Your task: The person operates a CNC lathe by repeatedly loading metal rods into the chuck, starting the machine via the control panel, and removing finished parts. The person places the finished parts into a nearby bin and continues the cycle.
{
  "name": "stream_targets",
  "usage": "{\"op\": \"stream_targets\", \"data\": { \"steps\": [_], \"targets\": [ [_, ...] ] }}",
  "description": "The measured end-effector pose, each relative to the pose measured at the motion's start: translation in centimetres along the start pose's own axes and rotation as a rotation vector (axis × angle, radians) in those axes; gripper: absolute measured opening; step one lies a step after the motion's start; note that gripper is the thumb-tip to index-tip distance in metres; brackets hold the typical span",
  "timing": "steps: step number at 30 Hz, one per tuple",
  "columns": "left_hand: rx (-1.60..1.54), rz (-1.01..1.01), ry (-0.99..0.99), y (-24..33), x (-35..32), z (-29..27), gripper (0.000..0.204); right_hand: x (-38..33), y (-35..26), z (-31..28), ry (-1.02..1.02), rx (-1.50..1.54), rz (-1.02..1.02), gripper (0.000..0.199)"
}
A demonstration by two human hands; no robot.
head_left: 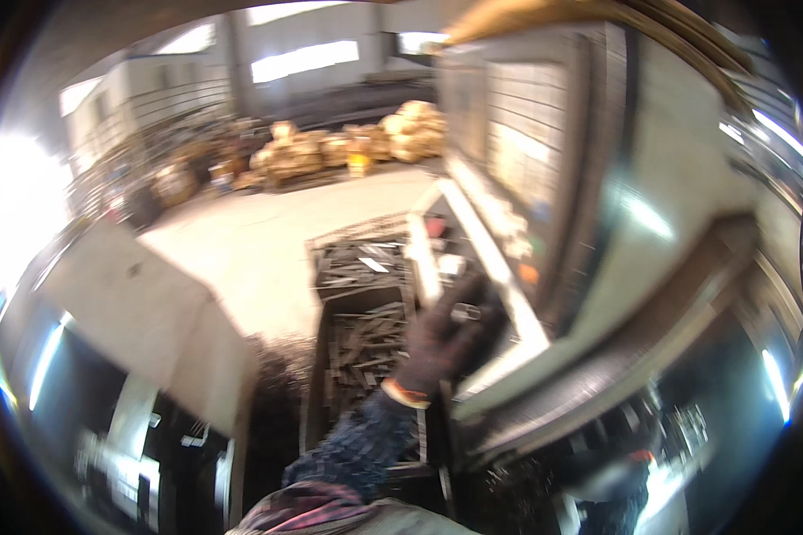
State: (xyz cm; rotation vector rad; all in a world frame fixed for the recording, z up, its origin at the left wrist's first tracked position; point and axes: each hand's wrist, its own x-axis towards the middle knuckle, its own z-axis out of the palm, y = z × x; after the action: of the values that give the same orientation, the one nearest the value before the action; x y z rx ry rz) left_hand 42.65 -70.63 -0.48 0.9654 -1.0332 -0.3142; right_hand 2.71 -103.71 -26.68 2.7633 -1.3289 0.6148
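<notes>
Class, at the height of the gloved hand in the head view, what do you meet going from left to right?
Slanted grey panel, dark metal pieces, gloved left hand, pale machine side.

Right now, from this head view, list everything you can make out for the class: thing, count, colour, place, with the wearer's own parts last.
Bins: two, dark, centre, one beyond the other
Metal strips: many, grey, in the bins
Pale frame: one, whitish, right of the bins
Sacks: many, tan, far back
Yellow container: one, yellow, by the sacks
Floor: one, pale, beyond the bins
Bright openings: several, white, back wall
Large panel: one, grey, left
Machine housing: one, pale grey-green, right
Sleeve: one clear, dark blue, lower centre
Left hand: one, dark glove, orange cuff, near the frame; grip unclear
Right hand: apparently one, dark, lower right, badly blurred
</notes>
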Motion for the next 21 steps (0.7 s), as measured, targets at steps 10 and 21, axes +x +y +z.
{"op": "stream_targets", "data": {
  "steps": [10,21],
  "targets": [
    [0.771,0.193,0.399,0.0,-0.7,2.8,0.047,2.8,3.4,5.7,0.296,0.488,0.43,0.065],
    [0.925,0.187,0.328,1.5,-1.0,3.0,0.046,3.7,3.1,3.5,0.243,0.309,0.137,0.058]
  ]
}}
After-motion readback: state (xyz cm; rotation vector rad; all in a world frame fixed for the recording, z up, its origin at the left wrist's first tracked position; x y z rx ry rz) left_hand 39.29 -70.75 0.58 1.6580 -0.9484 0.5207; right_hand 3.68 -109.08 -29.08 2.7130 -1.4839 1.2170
